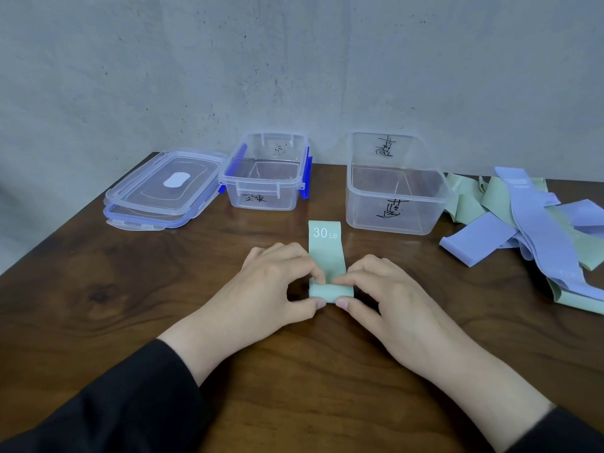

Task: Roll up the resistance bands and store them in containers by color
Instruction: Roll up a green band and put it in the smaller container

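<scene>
My left hand [281, 282] and right hand [376, 289] pinch the started roll of the flat mint-green rubber resistance band [327, 256] on the wooden worktop [98, 289]; I should roll tightly, edges aligned.

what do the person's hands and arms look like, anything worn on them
Both hands are bare: no gloves, rings or watch show on the left hand or the right hand. Each forearm wears a long black sleeve, the left sleeve reaching close to the wrist, the right sleeve ending further up the forearm.
</scene>
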